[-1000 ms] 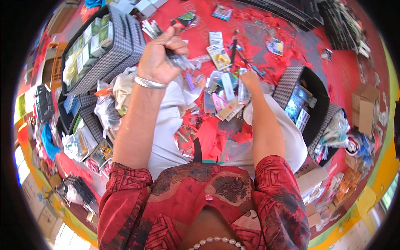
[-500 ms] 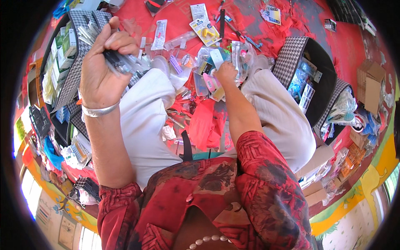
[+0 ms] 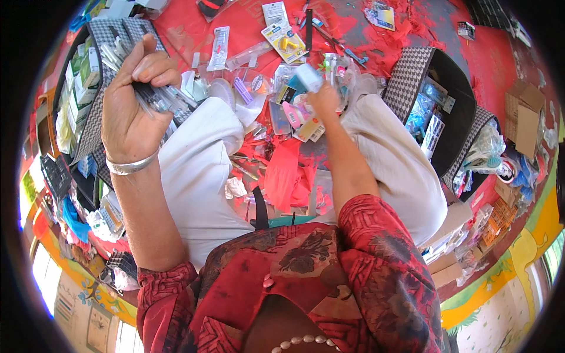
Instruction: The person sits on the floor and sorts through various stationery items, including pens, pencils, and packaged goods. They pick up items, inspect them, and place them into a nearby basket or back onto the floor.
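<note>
- Head view: the person sits on the red floor covering [image 3: 353, 29] in pale trousers [image 3: 194, 176], legs apart, and I look over both bare hands.
- Left hand [image 3: 136, 106]: raised at the left side, above the knee, a silver bangle [image 3: 132, 165] at its wrist. Fingers curl inward around a bundle of slim plastic sticks [image 3: 160, 100], which juts out on both sides of the fist; the count of sticks cannot be told.
- Right hand [image 3: 325, 101]: reaches between the knees, fingers closed on the near end of a pale card [image 3: 309, 78]. Blur hides the exact place of each fingertip.
- Location of the pale card: tilted, over the heap of small packets.
- In and around the heap: a pink item [image 3: 291, 114], a purple item [image 3: 242, 90] to its left, and a blister pack with yellow contents [image 3: 288, 45] beyond.
- Nearer the body: crumpled red cloth [image 3: 288, 179].
- Flanks: a houndstooth bin [image 3: 409, 73] at right, holding blue packets [image 3: 420, 112]; at left, green-and-white boxes [image 3: 88, 73] inside another patterned container [image 3: 88, 132].
</note>
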### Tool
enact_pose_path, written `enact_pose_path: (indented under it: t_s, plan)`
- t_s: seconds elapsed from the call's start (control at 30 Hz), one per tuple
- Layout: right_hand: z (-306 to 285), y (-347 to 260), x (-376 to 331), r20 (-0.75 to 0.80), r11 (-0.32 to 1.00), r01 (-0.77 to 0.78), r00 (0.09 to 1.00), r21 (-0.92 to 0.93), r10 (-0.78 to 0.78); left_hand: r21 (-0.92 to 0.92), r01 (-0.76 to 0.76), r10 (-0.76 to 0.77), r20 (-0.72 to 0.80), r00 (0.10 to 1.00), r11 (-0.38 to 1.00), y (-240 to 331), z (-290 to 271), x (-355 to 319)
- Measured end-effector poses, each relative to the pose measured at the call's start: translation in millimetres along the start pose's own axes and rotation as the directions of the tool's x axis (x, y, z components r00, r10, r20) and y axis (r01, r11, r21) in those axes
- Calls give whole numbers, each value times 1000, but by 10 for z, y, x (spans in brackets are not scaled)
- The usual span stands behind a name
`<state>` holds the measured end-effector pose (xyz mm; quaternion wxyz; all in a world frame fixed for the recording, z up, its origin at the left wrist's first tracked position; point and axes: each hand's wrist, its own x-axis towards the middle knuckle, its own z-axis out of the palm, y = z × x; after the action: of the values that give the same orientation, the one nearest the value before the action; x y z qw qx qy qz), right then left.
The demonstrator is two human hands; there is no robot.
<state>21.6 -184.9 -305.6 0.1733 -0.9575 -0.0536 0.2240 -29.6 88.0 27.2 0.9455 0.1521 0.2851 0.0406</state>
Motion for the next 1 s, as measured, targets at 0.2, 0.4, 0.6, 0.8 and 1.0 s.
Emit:
enact_pose_path:
  t_s: [0.2,0.4,0.6,0.8,1.0]
  plan:
    - [309,-218,-468,262,982,187,949,-23,-174,-6,12,-12,-2,1000,1000,-33,23,6]
    - [96,-293,-330,635,869,467,724,-163,-270,15,16,-16,5,1000,1000,-48,31,-13]
    - [210,-489,160,-169,647,692,630,-320,-758,9,33,-33,-1,999,999,-84,29,-1]
    - [47,-167,168,520,546,695,716,-468,-466,15,34,-34,-31,999,999,-92,50,-6]
    - [11,-140,212,411,891,359,883,-277,-228,3,56,-56,-15,998,998,-129,64,-26]
